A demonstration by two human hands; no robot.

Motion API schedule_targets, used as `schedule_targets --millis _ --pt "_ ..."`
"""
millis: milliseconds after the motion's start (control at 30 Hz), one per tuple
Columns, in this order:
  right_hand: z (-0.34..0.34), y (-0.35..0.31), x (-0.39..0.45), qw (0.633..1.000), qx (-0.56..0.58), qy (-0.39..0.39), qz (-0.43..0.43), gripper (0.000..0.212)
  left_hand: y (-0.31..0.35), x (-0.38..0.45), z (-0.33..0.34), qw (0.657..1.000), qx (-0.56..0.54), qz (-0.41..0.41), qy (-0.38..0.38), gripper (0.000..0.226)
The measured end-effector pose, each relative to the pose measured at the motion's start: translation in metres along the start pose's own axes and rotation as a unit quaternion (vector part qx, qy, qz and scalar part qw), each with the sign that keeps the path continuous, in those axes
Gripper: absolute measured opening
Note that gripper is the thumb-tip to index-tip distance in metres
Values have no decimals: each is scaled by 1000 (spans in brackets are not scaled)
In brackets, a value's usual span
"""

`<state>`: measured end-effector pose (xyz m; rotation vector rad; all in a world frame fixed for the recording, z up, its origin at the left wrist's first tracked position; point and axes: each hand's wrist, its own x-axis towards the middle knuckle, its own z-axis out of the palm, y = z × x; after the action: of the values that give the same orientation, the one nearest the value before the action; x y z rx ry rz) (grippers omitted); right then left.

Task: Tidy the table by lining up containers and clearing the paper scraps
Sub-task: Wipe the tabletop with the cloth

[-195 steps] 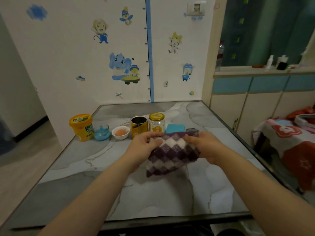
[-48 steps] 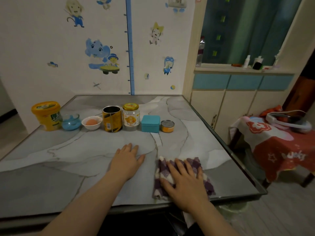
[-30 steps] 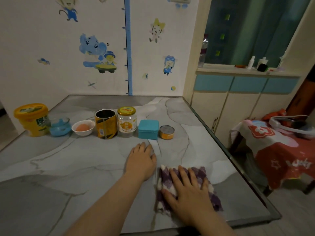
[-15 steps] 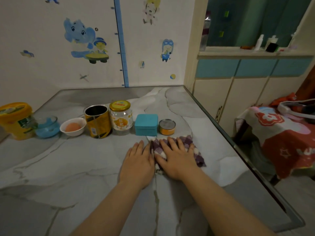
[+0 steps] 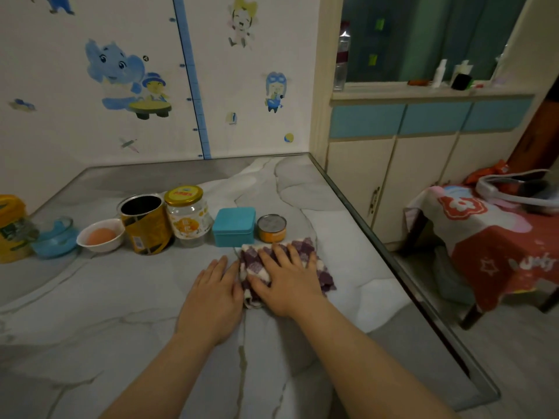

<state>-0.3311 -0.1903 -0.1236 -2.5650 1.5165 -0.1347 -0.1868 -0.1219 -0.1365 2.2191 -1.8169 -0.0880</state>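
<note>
A row of containers stands across the marble table point(image 5: 121, 313): a yellow tub point(image 5: 10, 228), a blue glass bowl point(image 5: 54, 237), a white bowl point(image 5: 101, 235), an open gold tin point(image 5: 145, 225), a glass jar with a yellow lid point(image 5: 187, 216), a teal box point(image 5: 234, 226) and a small can point(image 5: 271, 228). Just in front of the box and can lies a folded purple-and-white checked cloth point(image 5: 323, 276). My right hand point(image 5: 287, 282) presses flat on it with fingers spread. My left hand point(image 5: 214, 297) rests flat on the table beside the cloth's left edge. No paper scraps show.
The table's right edge point(image 5: 393, 258) runs close to the cloth. Beyond it stand cream and blue cabinets point(image 5: 408, 164) and a low table under a red patterned cover point(image 5: 490, 246). A wall with cartoon stickers backs the table.
Over the last second and a half my right hand has slid the cloth away from the near edge toward the row of containers. My left hand moved along beside it.
</note>
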Motion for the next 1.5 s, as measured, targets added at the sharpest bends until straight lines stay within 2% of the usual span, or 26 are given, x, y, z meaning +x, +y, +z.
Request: schedule_targets --millis 433,633,700,800,900,1133,1500 --pt "-18 103 -11 999 2 5 43 74 2 1 0 1000 -1 -8 -13 53" --pt "-25 127 -19 999 -2 1 54 74 16 0 -5 996 79 -32 -22 54" --pt "-25 128 -20 999 -3 8 52 73 35 -1 -8 995 102 -14 -4 57" --pt "-24 127 -19 999 -5 7 50 73 80 5 -1 998 49 24 -21 54" --pt "-23 125 -22 999 -9 5 53 72 113 9 18 998 48 -1 -39 54" --pt "-22 117 -37 999 -14 -9 41 70 115 11 29 999 41 -25 -4 53" --pt "-16 103 -117 1000 -15 -13 8 68 112 8 29 999 40 -28 -21 53"
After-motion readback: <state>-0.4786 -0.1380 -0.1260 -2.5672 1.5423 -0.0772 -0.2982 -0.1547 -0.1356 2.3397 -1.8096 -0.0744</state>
